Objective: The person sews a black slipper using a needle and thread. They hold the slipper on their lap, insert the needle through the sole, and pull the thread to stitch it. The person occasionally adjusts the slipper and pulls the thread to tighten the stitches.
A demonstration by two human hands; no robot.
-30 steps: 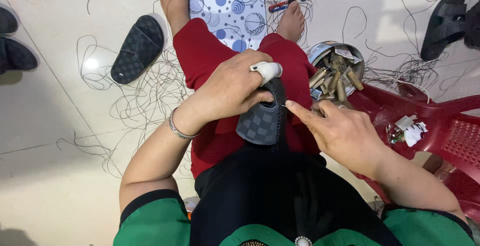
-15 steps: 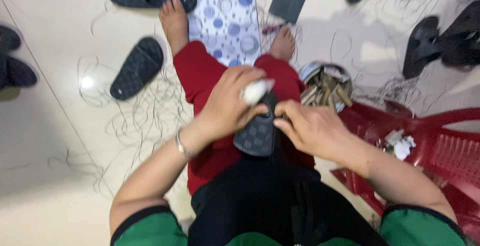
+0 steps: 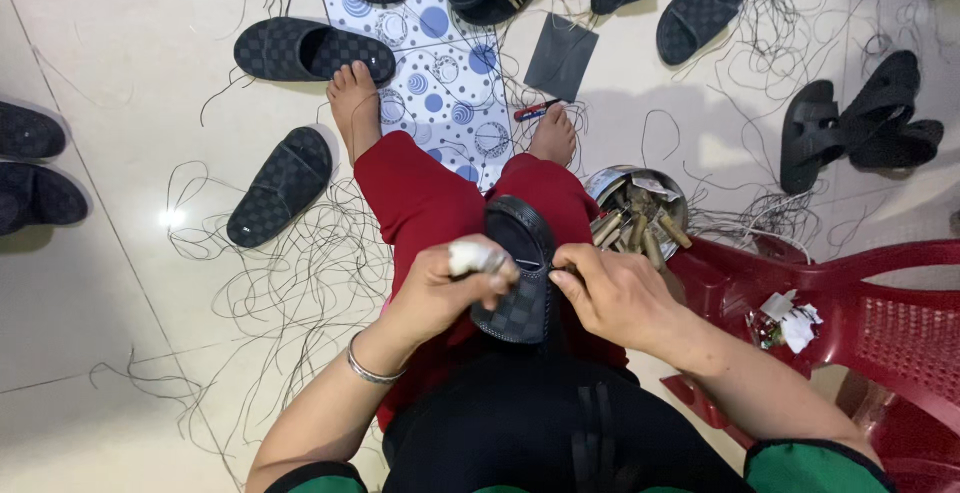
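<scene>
Both hands, left hand (image 3: 440,288) and right hand (image 3: 612,293), grip the checkered slipper's (image 3: 515,283) edges on the lap.

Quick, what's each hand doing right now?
Left hand: closed on the dark checkered slipper on the lap.
Right hand: fingers pinching the slipper's edge.

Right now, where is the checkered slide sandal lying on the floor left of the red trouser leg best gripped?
Grip the checkered slide sandal by its strap band, from above. The band arches over the sole near the upper end, leaving a gap for fingers. It lies sole-down and clear of other shoes, though loose black threads trail around its lower end.
</scene>
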